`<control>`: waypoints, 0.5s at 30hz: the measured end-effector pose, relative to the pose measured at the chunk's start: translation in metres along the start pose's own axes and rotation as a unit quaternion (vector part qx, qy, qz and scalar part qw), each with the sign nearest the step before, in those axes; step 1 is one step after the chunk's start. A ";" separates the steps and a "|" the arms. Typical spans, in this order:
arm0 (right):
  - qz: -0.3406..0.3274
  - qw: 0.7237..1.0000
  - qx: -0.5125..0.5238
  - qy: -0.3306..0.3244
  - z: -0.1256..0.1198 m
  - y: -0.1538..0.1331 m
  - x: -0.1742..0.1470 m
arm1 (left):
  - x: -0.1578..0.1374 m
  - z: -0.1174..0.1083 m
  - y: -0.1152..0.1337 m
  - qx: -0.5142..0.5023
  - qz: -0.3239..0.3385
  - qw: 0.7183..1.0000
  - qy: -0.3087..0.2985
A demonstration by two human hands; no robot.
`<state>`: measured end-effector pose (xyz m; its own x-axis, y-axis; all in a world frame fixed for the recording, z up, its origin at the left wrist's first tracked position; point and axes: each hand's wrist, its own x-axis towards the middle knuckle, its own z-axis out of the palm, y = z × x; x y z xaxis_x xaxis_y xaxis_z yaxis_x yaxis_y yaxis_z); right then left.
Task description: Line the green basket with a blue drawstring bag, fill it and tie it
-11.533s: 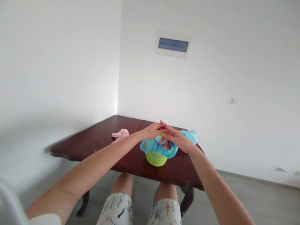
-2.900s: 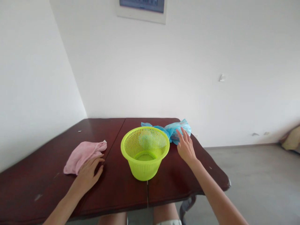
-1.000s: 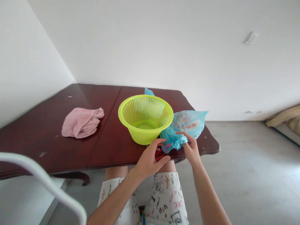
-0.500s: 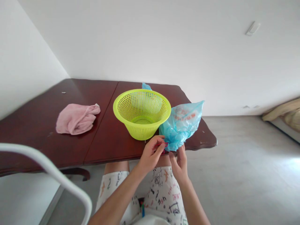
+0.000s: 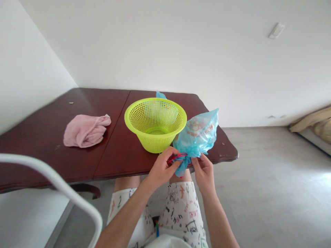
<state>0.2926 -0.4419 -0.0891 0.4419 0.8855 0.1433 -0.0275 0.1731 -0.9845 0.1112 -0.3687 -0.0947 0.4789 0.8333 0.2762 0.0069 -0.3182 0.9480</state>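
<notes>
A translucent blue plastic bag (image 5: 201,134) lies at the table's front right, its neck gathered toward me. Something pale with orange-red marks shows through it. My left hand (image 5: 162,167) is closed in a pinch on a red string (image 5: 177,157) that runs across the gathered neck. My right hand (image 5: 205,173) pinches the bag just to the right of the string, thumb and fingers closed on the plastic. Left of the bag stands a yellow-green plastic colander (image 5: 155,142), whose visible inside holds nothing.
The dark red wooden table (image 5: 113,144) meets the white wall. A folded pink cloth (image 5: 85,131) lies on its left part. Behind the colander pokes up another piece of blue plastic (image 5: 160,94). A white curved tube (image 5: 59,182) crosses the lower left.
The bag's gathered neck has come out toward me, with its end hanging past the table edge. My right hand has risen from below the bag and now pinches it near the string.
</notes>
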 end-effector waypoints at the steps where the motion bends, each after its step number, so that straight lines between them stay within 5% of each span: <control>1: 0.005 1.000 0.014 0.011 0.000 0.000 -0.001 | -0.002 -0.002 0.000 0.015 0.008 1.000 0.009; 6: 0.027 0.978 0.159 0.132 -0.003 -0.003 0.004 | -0.009 -0.016 -0.002 0.119 0.006 0.992 0.031; 9: 0.007 0.958 0.197 0.207 -0.010 -0.006 0.012 | -0.015 -0.027 -0.010 0.085 -0.022 0.993 0.081; 15: 0.055 0.976 0.140 0.157 -0.024 -0.019 0.015 | -0.031 -0.039 -0.007 -0.044 -0.050 0.996 0.057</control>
<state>0.3217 -0.4423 -0.0704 0.6742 0.7373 -0.0432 -0.3146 0.2338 -0.9200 0.0617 -0.3745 -0.1033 0.3760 0.9066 0.1913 -0.0300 -0.1944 0.9805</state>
